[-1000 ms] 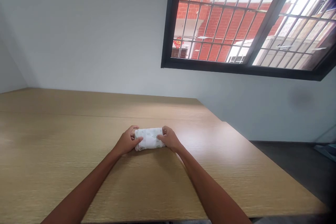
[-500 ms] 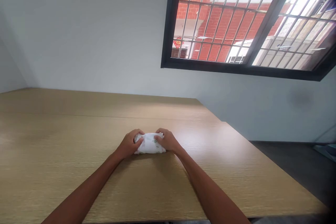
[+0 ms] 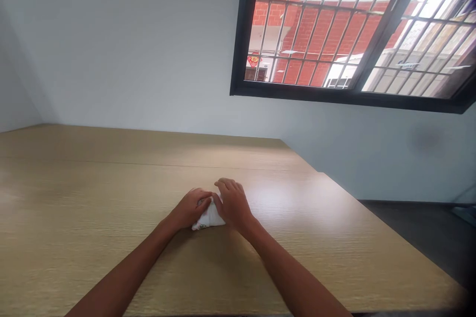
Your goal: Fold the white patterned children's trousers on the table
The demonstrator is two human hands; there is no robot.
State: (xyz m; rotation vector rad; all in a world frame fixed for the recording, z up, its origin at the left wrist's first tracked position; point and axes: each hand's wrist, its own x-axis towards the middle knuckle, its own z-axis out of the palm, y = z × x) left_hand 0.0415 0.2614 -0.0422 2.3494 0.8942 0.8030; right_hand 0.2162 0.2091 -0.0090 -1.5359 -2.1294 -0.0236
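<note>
A broad wood-grain worktop [image 3: 92, 183] — left hand [image 3: 189, 209] and right hand [image 3: 232, 203] close together, fingers [image 3: 226, 185] curled narrow on a folded white printed cloth [image 3: 208, 219] just beneath the fingertips — even pressure from both sides best for so soft a bundle.

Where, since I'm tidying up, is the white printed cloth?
In the head view, the white printed cloth lies on the wooden table between the left hand and right hand.
</note>
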